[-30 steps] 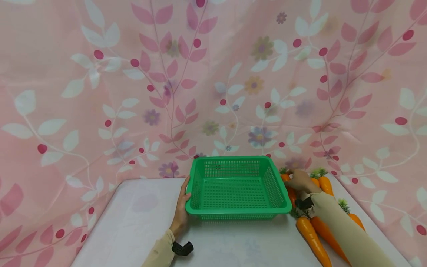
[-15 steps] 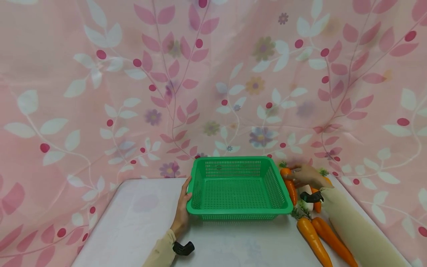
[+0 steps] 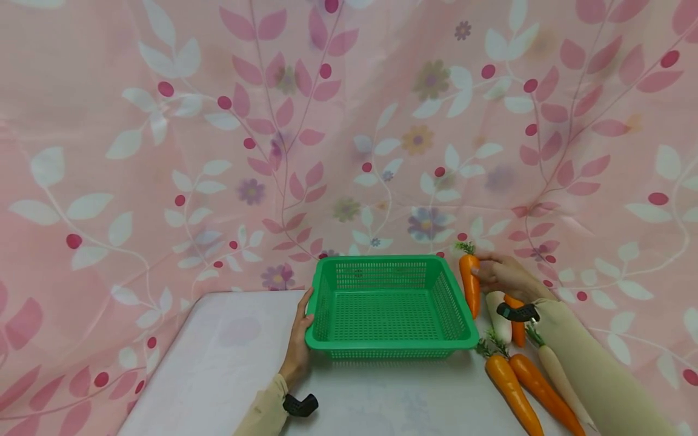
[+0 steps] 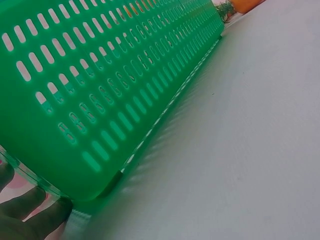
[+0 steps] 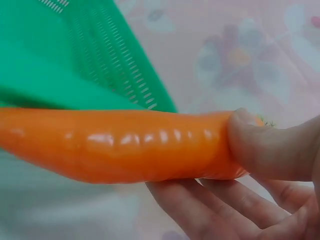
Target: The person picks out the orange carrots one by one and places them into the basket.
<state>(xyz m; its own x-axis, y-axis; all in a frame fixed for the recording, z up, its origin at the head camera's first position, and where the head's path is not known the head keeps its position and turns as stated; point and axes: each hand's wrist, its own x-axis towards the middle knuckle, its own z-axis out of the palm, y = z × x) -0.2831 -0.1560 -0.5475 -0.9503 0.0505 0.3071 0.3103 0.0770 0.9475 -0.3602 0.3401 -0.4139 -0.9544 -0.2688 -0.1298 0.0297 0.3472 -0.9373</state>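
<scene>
A green plastic basket (image 3: 382, 348) with slotted walls stands on the table, and nothing lies in it. My left hand (image 3: 297, 339) holds its left side, thumb at the rim and fingers along the outer wall; in the left wrist view the fingertips (image 4: 57, 212) are against the basket's end. My right hand (image 3: 504, 275) pinches an orange carrot (image 3: 469, 284) near its leafy top, thumb on one side and fingers on the other. The carrot hangs tip down beside the basket's right rim. In the right wrist view the carrot (image 5: 125, 145) crosses in front of the basket.
Two carrots (image 3: 512, 387) lie at the front right of the white table (image 3: 234, 339). A white radish (image 3: 500, 324), another carrot (image 3: 518, 330) and a slim pale root (image 3: 561, 375) lie near the right arm, partly hidden. A pink floral cloth (image 3: 349, 121) hangs behind.
My right hand has taken hold of the carrot by the basket and lifted it up. The radish and pale root behind have come into view. My left hand stays at the basket.
</scene>
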